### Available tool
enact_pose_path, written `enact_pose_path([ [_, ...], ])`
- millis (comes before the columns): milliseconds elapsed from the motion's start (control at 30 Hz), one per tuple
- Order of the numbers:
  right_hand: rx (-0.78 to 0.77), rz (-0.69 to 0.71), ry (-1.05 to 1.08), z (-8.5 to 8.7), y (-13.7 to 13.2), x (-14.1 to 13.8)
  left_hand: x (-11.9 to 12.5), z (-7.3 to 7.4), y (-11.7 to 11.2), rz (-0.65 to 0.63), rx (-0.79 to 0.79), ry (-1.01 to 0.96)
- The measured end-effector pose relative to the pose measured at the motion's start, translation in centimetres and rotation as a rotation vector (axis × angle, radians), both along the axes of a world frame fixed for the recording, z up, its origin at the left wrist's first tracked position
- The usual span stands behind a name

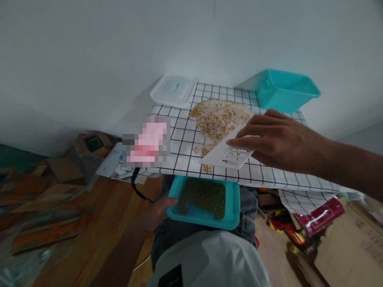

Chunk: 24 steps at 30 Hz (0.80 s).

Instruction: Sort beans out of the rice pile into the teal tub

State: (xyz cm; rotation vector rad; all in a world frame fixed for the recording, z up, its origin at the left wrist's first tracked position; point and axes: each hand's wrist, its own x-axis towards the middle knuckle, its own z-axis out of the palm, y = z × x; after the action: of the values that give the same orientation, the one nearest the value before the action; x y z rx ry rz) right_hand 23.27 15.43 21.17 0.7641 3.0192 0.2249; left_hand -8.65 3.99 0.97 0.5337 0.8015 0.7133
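Observation:
My right hand (267,133) grips a flat white slotted plastic piece (218,153), tilted over the front part of the table. Just beyond it spreads a pile of pale grains mixed with yellow beans (220,117), and a small cluster of yellow beans (206,168) lies near the table's front edge. Below that edge, my left hand (160,213) is closed on the left rim of a teal plastic container (233,223), with the thumb over the rim and the other fingers mostly hidden. Small green beans (205,195) cover much of the container's bottom.
A checked cloth covers the table (179,137). At the back stand a clear lid (173,89) on the left and a teal bin (284,93) on the right. A blurred pink item (148,143) lies at the left edge. Cardboard boxes (64,173) clutter the floor.

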Motion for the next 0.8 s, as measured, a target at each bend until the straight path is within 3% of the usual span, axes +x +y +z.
enact_pose_path([
  [100, -0.097, -0.163, 0.044, 0.7, -0.7, 0.7, 0.9, 0.4, 0.2, -0.018, 0.006, 0.010],
  [233, -0.308, -0.277, 0.024, -0.1, -1.4, 0.5, 1.9, 0.8, 0.5, -0.038, 0.018, -0.019],
  [433, -0.384, -0.242, 0.041, -1.9, -1.2, -1.0, 1.9, 0.5, 0.1, -0.044, 0.024, -0.002],
  [633, -0.389, -0.205, 0.046, -2.0, -0.8, -2.3, 1.2, -1.4, -0.6, -0.070, 0.016, -0.054],
  [800, -0.385, -0.172, 0.033, -2.1, -1.1, -2.9, 0.9, -1.9, -0.6, -0.069, 0.032, -0.051],
])
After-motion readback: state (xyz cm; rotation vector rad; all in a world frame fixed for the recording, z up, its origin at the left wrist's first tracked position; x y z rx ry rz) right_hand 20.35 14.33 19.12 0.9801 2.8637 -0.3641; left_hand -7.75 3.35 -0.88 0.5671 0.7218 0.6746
